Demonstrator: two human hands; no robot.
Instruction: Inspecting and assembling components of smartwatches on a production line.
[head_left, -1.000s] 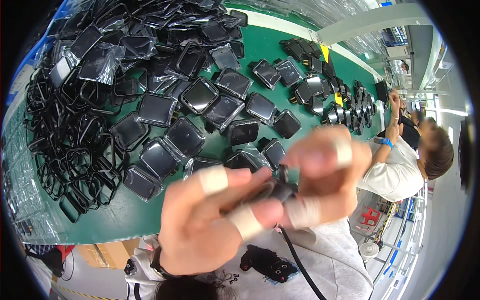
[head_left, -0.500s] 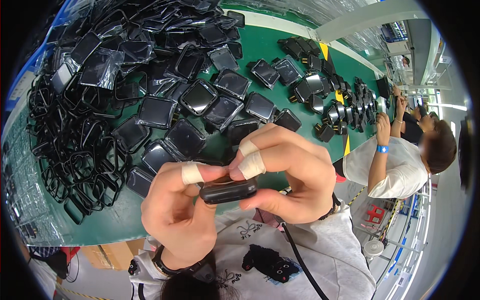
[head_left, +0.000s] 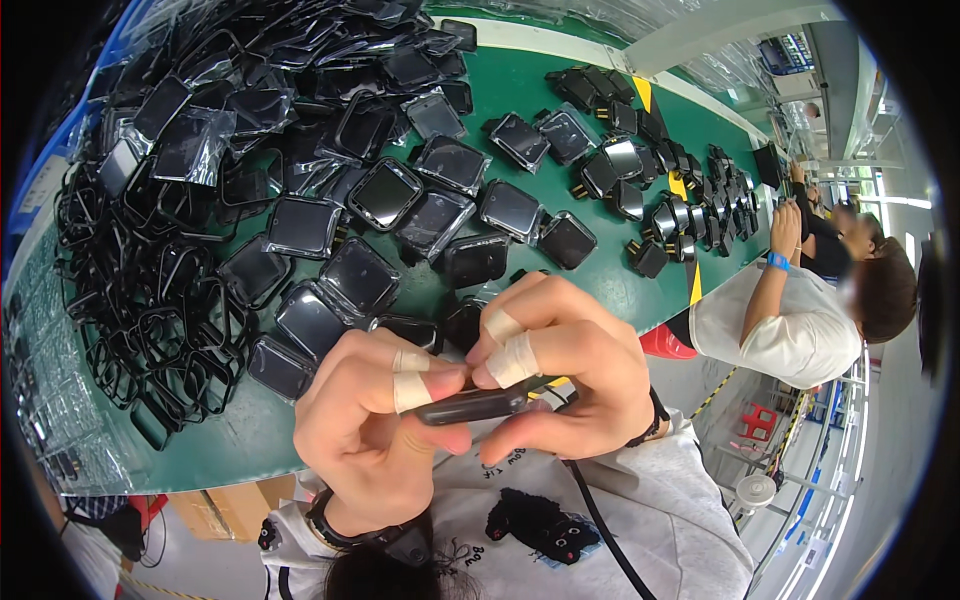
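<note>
A flat black device with rounded corners point(head_left: 478, 405) is held edge-on between my two hands, above the near side of the green table. My left hand point(head_left: 362, 425) grips its left end, with taped fingers on top and the thumb below. At the other end my right hand point(head_left: 590, 375) curls its taped fingers over the upper side, its thumb beneath. My fingers hide most of the device's upper face. Just beyond my hands lie several similar black square-screened units point(head_left: 362, 275), some in clear film.
Thin black frames point(head_left: 160, 320) are heaped at the left of the green table point(head_left: 620, 295). Film-wrapped black pieces point(head_left: 330, 60) pile up at the back. Black units with gold-coloured connectors point(head_left: 650, 260) stand at the right, by yellow-black tape. A person in a white shirt point(head_left: 800, 335) works farther right.
My hands and the device have lowered slightly. The device has tilted, and my thumbs have shifted beneath it. The person at the right has moved their hands.
</note>
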